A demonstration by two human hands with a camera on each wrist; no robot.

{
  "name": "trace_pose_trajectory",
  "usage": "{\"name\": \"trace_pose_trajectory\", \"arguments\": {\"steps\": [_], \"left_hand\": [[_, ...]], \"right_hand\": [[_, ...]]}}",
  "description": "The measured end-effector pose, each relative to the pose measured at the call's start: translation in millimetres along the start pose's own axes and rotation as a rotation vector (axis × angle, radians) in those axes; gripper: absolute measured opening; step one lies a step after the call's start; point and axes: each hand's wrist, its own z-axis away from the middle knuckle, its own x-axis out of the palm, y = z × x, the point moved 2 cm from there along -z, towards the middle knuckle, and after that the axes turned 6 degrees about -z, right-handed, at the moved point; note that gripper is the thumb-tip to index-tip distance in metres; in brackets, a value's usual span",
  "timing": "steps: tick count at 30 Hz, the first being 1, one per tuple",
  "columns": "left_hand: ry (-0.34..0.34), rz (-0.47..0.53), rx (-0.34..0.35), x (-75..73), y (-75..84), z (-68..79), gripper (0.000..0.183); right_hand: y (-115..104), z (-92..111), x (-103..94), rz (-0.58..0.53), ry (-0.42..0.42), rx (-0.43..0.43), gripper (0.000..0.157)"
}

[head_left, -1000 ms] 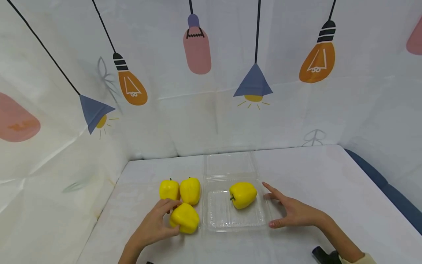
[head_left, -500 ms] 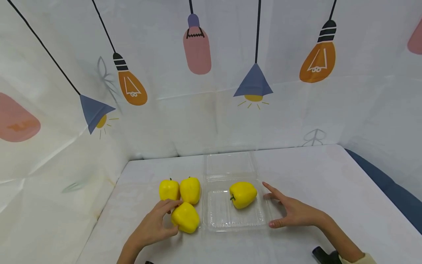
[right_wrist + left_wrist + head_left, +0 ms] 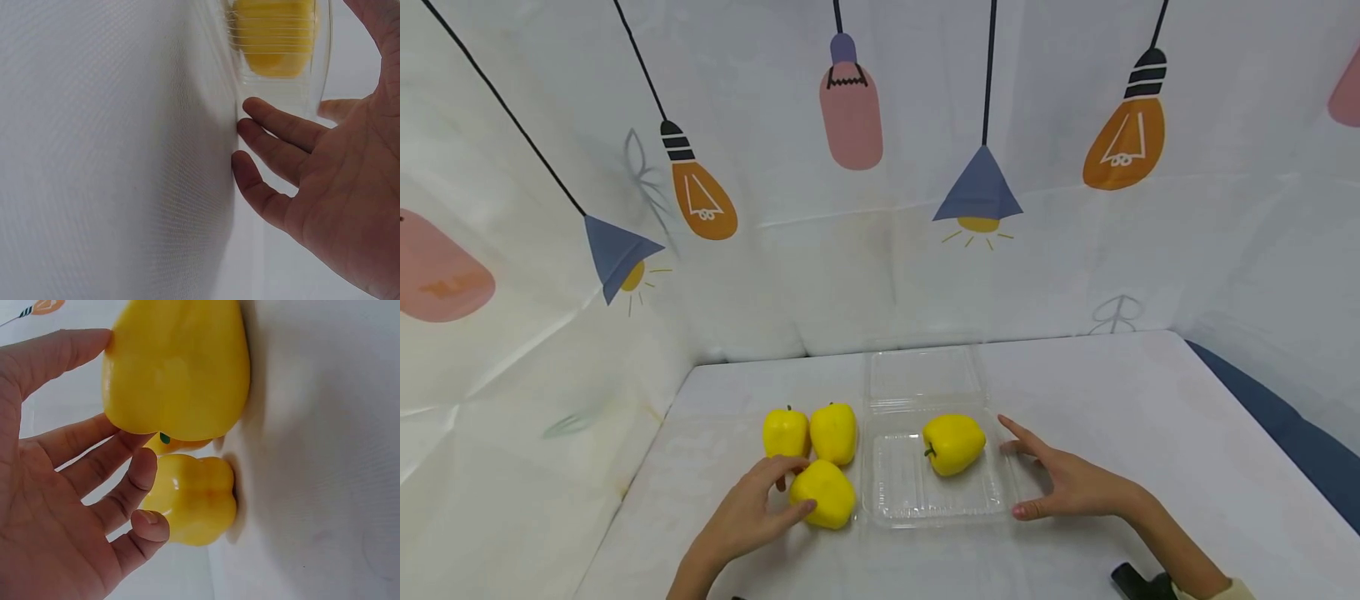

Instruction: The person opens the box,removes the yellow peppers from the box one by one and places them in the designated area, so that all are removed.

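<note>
In the head view, my left hand point(image 3: 751, 515) is at the left side of the nearest yellow bell pepper point(image 3: 829, 496), which rests on the table. The left wrist view shows the thumb point(image 3: 78, 350) touching this bell pepper's edge, with the index and middle fingers against its underside edge. Two more bell peppers, one point(image 3: 786, 432) and another point(image 3: 833, 433), stand just behind it. A clear plastic clamshell container point(image 3: 895, 500) lies open to the right, a bell pepper point(image 3: 953, 444) on its side within. My right hand point(image 3: 1060, 482) rests along the container's right edge, fingers spread.
The container's raised or folded-back lid point(image 3: 922, 375) extends toward the back of the white table point(image 3: 1120, 392). A white curtain point(image 3: 775, 275) printed with lamps hangs behind and on the left. Something dark blue point(image 3: 1273, 408) sits past the right table edge.
The left thumb has shifted slightly upward and over the near bell pepper's side, and that pepper has turned and nudged a little rightward. The right hand and container stay put.
</note>
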Motion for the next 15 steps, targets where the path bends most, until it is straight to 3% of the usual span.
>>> {"name": "trace_pose_trajectory", "arguments": {"steps": [10,15], "left_hand": [[-0.049,0.068,0.095,-3.6,2.6,0.4,0.045],[-0.065,0.063,0.099,-1.2,6.2,-0.6,0.049]], "right_hand": [[1.0,-0.3,0.7,-0.006,0.011,-0.001,0.109],[2.1,-0.6,0.9,-0.007,0.011,-0.008,0.109]]}}
